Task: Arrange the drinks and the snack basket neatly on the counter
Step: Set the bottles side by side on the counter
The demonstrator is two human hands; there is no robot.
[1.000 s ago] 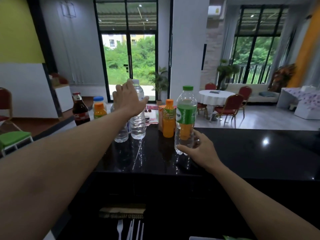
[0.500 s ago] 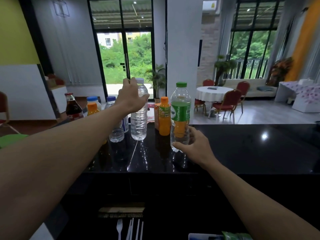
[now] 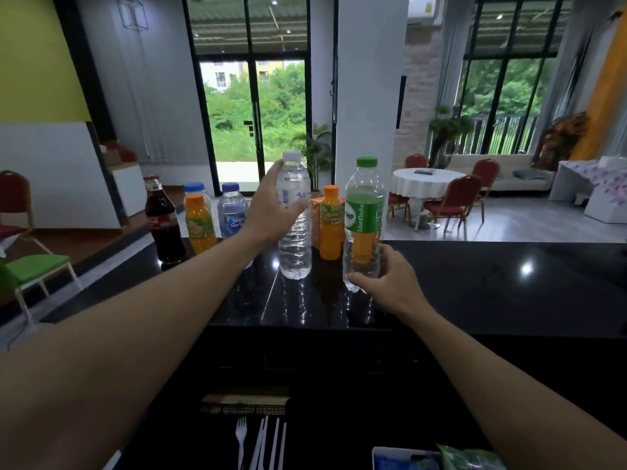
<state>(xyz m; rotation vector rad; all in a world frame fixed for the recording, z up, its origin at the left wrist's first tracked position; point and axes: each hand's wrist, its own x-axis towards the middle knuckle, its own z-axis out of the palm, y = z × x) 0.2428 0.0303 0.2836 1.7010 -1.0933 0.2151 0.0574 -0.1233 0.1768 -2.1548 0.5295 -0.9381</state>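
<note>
On the black counter (image 3: pixel 475 286) my left hand (image 3: pixel 271 212) grips the upper part of a tall clear water bottle with a white cap (image 3: pixel 295 245). My right hand (image 3: pixel 386 283) holds the base of a green-capped, green-labelled bottle (image 3: pixel 364 212) standing upright. Between and behind them stand a small orange juice bottle (image 3: pixel 330 228) and an orange carton (image 3: pixel 315 212). To the left stand a cola bottle (image 3: pixel 163 222), another orange juice bottle (image 3: pixel 199 225), a blue-capped bottle behind it (image 3: pixel 194 188) and a small blue-capped water bottle (image 3: pixel 232 212). The snack basket is only partly visible at the bottom edge (image 3: pixel 441 457).
White plastic forks and cutlery (image 3: pixel 261 442) lie on a lower shelf below the counter, beside a woven tray edge (image 3: pixel 244 400). A white pillar (image 3: pixel 366 96) rises behind the bottles. The counter stretches to the right. Chairs and a round table stand beyond.
My left hand has slid from behind the clear bottle's top to a grip around its upper body. My right hand stays on the green-labelled bottle's base. The view has shifted slightly.
</note>
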